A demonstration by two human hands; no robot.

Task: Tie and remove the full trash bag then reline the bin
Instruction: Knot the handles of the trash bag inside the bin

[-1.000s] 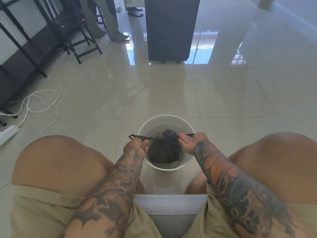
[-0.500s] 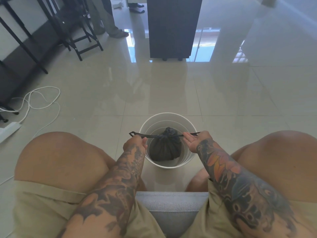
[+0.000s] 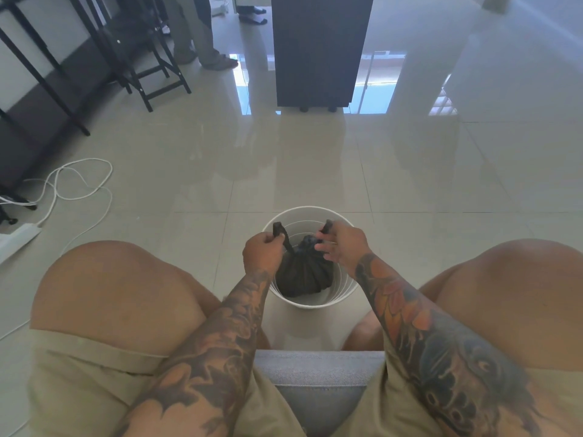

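A small white round bin [image 3: 310, 211] stands on the tiled floor between my knees. Inside it sits a black trash bag [image 3: 304, 272], bunched shut at the top with a knot. My left hand [image 3: 263, 252] is closed on the bag's left tie end, which sticks up above my fist. My right hand [image 3: 342, 244] pinches the right tie end between thumb and forefinger, its other fingers spread. Both hands hover over the bin's mouth, close together on either side of the knot.
I sit on a grey cushion [image 3: 318, 376]. A white power strip [image 3: 15, 239] and looped cable [image 3: 79, 184] lie on the floor at left. Black stool legs [image 3: 151, 77] and a dark cabinet [image 3: 318, 52] stand farther off. A person's legs [image 3: 202, 42] are visible beyond.
The tie ends were pulled out straight and taut to both sides. Now my hands have come in toward the knot and the ends point upward.
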